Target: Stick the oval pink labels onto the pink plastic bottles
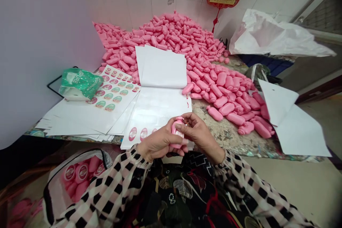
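My left hand [157,143] is wrapped round a small pink bottle [176,130], held just above the near table edge. The fingers of my right hand [196,130] press against the bottle's front and top. Directly behind my hands lies a white sticker sheet [155,110] with a few oval labels [133,134] left at its near edge. A large heap of the same pink bottles [187,50] covers the back and right of the table.
More sticker sheets [117,87] lie at the left under a green tissue pack [80,83]. A bag with labelled pink bottles [80,176] sits at my lower left. Loose white sheets [291,121] hang off the right edge. A white plastic bag [267,34] lies behind.
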`<state>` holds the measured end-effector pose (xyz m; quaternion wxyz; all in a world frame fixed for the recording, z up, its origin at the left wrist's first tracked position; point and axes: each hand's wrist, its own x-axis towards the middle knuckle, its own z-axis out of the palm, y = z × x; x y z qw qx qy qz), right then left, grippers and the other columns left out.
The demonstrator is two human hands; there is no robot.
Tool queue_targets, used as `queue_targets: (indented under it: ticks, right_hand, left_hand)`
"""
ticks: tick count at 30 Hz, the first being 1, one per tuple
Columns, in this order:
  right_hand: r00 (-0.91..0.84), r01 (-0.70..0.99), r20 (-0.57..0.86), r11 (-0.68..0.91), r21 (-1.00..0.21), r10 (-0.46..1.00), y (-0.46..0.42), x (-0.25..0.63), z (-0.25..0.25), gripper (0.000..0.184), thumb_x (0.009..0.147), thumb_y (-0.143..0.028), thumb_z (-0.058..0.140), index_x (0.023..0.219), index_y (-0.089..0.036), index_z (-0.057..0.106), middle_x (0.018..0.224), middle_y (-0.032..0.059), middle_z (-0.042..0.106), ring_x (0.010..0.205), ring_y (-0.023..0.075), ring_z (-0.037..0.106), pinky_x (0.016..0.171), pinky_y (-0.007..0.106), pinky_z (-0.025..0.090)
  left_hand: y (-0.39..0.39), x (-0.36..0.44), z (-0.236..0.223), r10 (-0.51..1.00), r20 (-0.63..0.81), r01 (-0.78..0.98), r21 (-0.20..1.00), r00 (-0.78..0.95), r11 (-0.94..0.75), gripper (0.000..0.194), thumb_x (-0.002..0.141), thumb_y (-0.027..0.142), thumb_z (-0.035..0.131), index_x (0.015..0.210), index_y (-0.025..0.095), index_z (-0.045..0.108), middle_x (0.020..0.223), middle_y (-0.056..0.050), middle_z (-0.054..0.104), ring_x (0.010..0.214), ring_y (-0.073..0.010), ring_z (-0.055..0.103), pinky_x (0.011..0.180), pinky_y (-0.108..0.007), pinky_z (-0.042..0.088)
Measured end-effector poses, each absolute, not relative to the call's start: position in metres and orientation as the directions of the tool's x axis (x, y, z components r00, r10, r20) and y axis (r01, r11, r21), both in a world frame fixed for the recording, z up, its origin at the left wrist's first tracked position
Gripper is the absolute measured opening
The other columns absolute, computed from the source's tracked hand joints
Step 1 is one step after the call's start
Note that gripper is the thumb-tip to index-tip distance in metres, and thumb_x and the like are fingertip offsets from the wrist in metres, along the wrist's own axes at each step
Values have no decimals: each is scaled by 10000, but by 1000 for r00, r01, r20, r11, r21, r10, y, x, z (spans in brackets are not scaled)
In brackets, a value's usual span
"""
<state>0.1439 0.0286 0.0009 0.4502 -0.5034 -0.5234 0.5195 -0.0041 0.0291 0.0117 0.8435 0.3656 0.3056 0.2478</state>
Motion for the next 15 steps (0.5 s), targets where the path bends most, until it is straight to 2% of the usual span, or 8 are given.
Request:
queue_targets:
  ticks: [2,3,5,7,9,11,12,15]
  right_hand:
    - [-144,52,-80,-73,-996,986,26,142,-2,291,716,-445,671,867,-214,576,765,-12,602,633,129,549,586,270,446]
    - [-156,125,-74,-54,-991,985,26,146,-3,280,731,-452,656,859,-212,590,762,-8,609,635,133,554,587,273,445]
    - [-128,398,-21,32,-917,992,30,166,-4,277,759,-461,627,874,-209,624,809,15,634,701,159,578,622,291,449]
    - [-24,714,105,91,-694,994,36,198,-4,307,796,-457,590,971,-210,641,963,59,650,834,203,593,688,323,450]
    - [85,915,202,4,-404,976,45,232,-6,342,859,-433,500,1062,-191,631,1090,113,628,888,239,593,684,346,440]
    - [151,981,173,-126,-149,973,53,258,-10,398,883,-449,441,1116,-182,623,1120,151,616,891,281,599,637,362,422]
    - [160,986,134,-152,-65,978,56,267,-13,414,897,-452,402,1125,-185,621,1122,157,617,884,293,603,618,367,414]
    - [167,984,36,-169,59,985,63,277,-22,459,923,-479,300,1123,-219,621,1126,141,624,856,302,612,577,370,394]
  left_hand:
    - [19,-14,12,629,-344,-170,773,697,611,779,639,70,698,1271,290,299,823,-10,619,570,-125,609,520,-235,473]
    - [13,-22,12,625,-356,-162,769,695,618,820,628,62,703,1284,309,278,864,-20,627,578,-123,604,520,-236,469]
    - [-2,-47,9,641,-399,-155,760,656,631,824,631,91,713,1284,326,270,918,-38,634,577,-123,589,507,-241,458]
    - [-19,-82,1,700,-468,-151,764,540,627,746,645,148,718,1248,317,312,870,-31,639,509,-105,540,447,-216,403]
    - [-39,-120,-13,730,-563,-125,753,388,646,641,674,236,707,1209,300,360,770,-9,633,408,-69,439,372,-181,289]
    - [-60,-157,-33,691,-676,-18,711,256,703,615,701,359,683,1223,279,367,627,26,591,345,-64,369,342,-176,219]
    - [-70,-172,-45,670,-720,68,689,182,721,632,710,432,661,1239,258,363,545,48,544,326,-76,364,338,-182,222]
    - [-94,-203,-79,595,-804,356,557,4,750,696,701,548,606,1251,186,382,477,48,504,309,-115,396,333,-200,231]
